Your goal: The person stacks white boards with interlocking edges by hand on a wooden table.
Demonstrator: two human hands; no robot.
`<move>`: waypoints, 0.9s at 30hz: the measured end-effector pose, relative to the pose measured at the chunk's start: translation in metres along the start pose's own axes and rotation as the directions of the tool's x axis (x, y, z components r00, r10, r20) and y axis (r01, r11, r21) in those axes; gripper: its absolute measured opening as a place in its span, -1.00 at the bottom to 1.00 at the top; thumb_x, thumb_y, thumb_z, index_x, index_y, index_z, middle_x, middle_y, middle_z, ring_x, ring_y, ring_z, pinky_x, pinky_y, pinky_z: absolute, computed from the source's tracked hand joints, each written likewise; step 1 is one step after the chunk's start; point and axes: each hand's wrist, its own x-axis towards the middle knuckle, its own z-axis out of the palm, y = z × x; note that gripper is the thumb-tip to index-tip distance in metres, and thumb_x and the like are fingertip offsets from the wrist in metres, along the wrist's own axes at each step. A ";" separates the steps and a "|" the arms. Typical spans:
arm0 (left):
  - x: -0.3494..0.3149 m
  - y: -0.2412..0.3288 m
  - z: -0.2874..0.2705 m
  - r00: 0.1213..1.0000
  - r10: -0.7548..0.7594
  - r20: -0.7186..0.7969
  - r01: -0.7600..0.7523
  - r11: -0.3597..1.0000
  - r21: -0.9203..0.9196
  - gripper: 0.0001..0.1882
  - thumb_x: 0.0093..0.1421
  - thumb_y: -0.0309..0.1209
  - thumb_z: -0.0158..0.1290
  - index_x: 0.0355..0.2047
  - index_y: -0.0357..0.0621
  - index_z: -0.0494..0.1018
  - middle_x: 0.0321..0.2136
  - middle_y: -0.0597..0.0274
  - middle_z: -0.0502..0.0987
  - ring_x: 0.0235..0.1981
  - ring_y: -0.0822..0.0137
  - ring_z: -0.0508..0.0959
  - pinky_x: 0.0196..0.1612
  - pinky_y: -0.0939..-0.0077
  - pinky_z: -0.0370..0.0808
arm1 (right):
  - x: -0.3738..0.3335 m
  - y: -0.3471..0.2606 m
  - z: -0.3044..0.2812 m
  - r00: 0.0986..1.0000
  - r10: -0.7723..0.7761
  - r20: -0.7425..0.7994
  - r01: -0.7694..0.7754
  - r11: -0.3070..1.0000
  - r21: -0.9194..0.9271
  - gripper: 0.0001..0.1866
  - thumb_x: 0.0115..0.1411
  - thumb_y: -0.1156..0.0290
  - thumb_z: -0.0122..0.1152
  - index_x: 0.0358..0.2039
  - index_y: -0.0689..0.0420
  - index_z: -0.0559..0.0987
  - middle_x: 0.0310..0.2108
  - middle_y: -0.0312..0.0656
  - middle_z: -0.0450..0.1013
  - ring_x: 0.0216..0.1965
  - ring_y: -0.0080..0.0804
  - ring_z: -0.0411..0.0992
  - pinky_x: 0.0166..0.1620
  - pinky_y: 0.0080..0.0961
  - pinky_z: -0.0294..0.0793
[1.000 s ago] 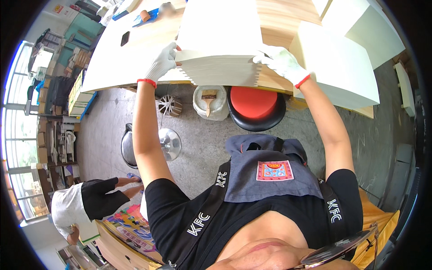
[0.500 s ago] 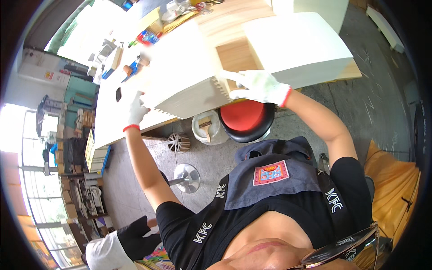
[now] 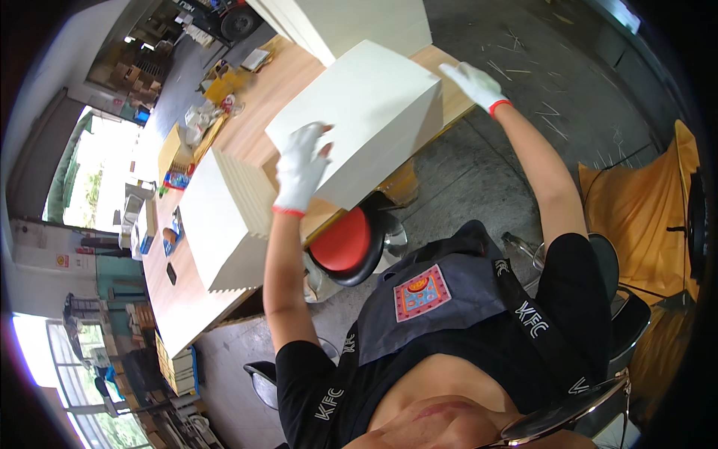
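Both hands wear white gloves with red cuffs. My left hand (image 3: 301,166) is at the near left end of a tall stack of white sheets (image 3: 359,97). Its fingers are apart and slightly bent, with nothing between them; whether they touch the stack I cannot tell. Beyond the stack's right end is my right hand (image 3: 473,82), its fingers stretched out and holding nothing. A second white stack (image 3: 224,217), with stepped, toothed edges, stands left of my left forearm. Both stacks rest on a light wood-grain table (image 3: 158,288).
A large pale block (image 3: 366,26) stands behind the stack. Yellow packaging (image 3: 226,86) and a dark phone (image 3: 171,274) lie on the table. Below its near edge is a red-and-black stool (image 3: 340,243). An orange cloth (image 3: 636,217) hangs at the right.
The view has turned rightward. My left hand has gone from the left stack's outer side to the right stack's left end. My right hand has moved from between the stacks to the far right end.
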 end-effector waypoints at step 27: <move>0.122 0.030 0.143 0.986 0.031 0.163 0.067 0.826 -0.560 -0.69 0.18 -0.46 0.15 -0.04 -0.17 0.55 0.01 0.11 0.58 0.09 0.21 0.54 0.15 0.33 0.44 | 0.014 -0.046 0.041 0.991 -0.124 -0.043 0.131 0.902 0.412 -0.33 0.31 -0.34 -0.24 -0.14 -0.02 0.58 -0.25 -0.10 0.56 -0.15 -0.03 0.49 -0.10 -0.23 0.42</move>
